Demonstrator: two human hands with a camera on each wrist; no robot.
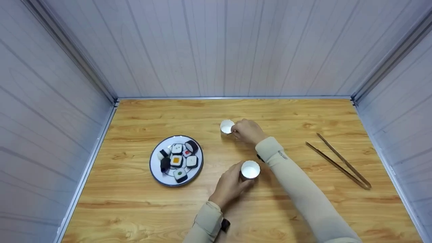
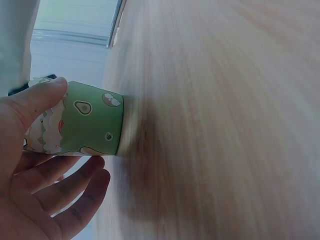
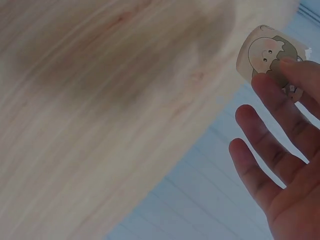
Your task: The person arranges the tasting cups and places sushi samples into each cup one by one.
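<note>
My left hand (image 1: pixel 230 184) grips a paper baking cup (image 1: pixel 250 169) with a scalloped rim and white inside. In the left wrist view this cup is green with avocado prints (image 2: pixel 82 107), and several wavy rims overlap at its top, like nested cups. Its base is right at the tabletop. Farther back, my right hand (image 1: pixel 249 131) pinches a second paper cup (image 1: pixel 226 126) at its rim between thumb and index finger. The right wrist view shows this cup's pale side with a cartoon face (image 3: pixel 265 55); the other fingers (image 3: pixel 267 142) stand apart from it.
Left of the cups stands a white plate (image 1: pixel 156 168) with a blue rim, bearing several toy sushi pieces (image 1: pixel 176 161). Metal tongs (image 1: pixel 351 172) lie spread on the right side of the wooden table (image 1: pixel 135 209). Pale panel walls (image 1: pixel 222 50) enclose the back and sides.
</note>
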